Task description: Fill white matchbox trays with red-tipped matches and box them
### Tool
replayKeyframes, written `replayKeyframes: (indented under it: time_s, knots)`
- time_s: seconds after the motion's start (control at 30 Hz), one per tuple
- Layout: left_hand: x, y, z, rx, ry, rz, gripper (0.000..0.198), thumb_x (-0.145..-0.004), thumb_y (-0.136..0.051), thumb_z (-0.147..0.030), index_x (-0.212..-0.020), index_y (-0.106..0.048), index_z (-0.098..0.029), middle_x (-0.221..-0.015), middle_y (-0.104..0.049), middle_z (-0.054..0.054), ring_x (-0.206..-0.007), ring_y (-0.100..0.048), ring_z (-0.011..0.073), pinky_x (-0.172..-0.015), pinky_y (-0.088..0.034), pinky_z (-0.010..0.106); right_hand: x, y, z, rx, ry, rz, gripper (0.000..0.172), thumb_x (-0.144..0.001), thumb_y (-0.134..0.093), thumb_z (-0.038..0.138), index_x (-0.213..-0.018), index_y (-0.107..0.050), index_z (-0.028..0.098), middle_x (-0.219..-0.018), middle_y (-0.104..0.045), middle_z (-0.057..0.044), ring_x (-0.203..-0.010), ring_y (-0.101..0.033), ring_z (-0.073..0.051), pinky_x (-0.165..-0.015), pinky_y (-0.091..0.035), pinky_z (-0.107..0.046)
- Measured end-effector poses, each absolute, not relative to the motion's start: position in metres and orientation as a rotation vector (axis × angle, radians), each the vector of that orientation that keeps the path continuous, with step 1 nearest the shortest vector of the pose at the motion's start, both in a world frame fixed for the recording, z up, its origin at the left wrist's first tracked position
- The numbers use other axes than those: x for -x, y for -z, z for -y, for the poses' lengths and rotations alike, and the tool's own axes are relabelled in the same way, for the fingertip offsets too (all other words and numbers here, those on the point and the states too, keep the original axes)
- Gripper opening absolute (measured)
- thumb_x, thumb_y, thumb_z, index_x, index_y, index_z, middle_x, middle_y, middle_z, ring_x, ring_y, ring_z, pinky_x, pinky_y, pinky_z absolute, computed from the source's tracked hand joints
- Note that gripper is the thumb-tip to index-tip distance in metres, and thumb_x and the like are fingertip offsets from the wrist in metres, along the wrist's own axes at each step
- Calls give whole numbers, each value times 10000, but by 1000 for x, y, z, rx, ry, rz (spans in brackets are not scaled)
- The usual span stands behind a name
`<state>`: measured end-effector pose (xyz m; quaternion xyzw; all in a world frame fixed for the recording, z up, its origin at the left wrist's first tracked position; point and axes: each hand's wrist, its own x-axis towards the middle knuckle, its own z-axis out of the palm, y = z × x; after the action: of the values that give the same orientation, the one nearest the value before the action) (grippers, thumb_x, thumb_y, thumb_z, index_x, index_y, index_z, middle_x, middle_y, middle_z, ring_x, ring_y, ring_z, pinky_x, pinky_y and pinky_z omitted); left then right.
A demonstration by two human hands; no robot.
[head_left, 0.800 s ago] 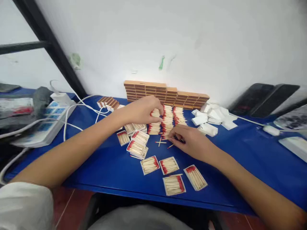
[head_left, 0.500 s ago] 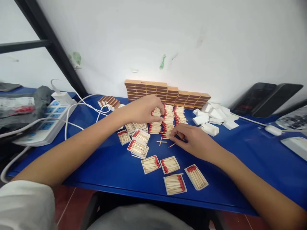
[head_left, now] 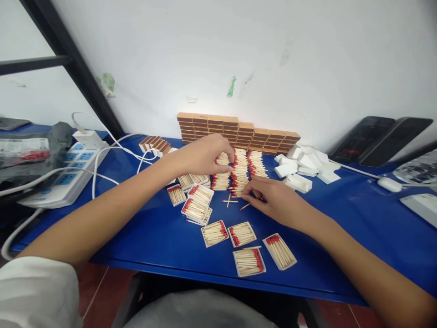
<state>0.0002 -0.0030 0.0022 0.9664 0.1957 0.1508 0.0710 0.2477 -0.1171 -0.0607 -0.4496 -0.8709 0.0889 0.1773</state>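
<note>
My left hand (head_left: 213, 155) hovers at the back of the loose matches, thumb and index finger apart around the left row of matches (head_left: 221, 181). Its other fingers are partly hidden. Close to the near end of the middle row of matches (head_left: 240, 168), my right hand (head_left: 268, 193) is closed, its thumb and fingertips pinching match ends there. How many it grips is hidden. A third row of matches (head_left: 256, 164) lies to the right. Two crossed matches (head_left: 228, 201) rest in front, and a single match (head_left: 244, 207) lies under my right thumb.
Match-filled trays (head_left: 214, 233) sit near the front edge, and more trays (head_left: 196, 209) overlap at left. Stacked matchbox sleeves (head_left: 235, 132) line the wall. White empty trays (head_left: 303, 164) are heaped right. A power strip (head_left: 68, 173) with white cables is left; two phones (head_left: 378, 139) lean at right.
Both hands keep nearly the same place and pose. The view has shifted very slightly; the matches and trays look unmoved.
</note>
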Motion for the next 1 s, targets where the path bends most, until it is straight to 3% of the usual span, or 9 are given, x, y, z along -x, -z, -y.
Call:
replayKeyframes:
  time_s: [0.3,0.57,1.0]
  knots:
    - [-1,-3,3,-2901,-424,-602,216,-952,-703,-367,-1066,-788,-205,-1096,-765,75,-1111,-675,242,-1019,-480,382,-246,62,117,1264,-193,2405,94,-1018,-616,187,-1005,-709,195,-836,-611,-19,-701,-580,-156,-636,-433,-282]
    - [0,-1,1,-2906,-425,-592,226,-953,-706,-384,-1062,-785,-202,-1083,-760,79,-1097,-671,241,-1001,-482,374,-243,66,116,1192,-304,2431,106,-1023,-612,211,-926,-652,206,-877,-680,-30,-713,-590,-152,-650,-446,-289]
    - [0,-2,2,-2901,-438,-588,226,-948,-705,-386,-1066,-786,-211,-1080,-762,80,-1095,-676,245,-997,-495,386,-246,61,117,1232,-283,2482,114,-1014,-594,207,-913,-648,213,-828,-641,-29,-679,-579,-157,-604,-427,-285]
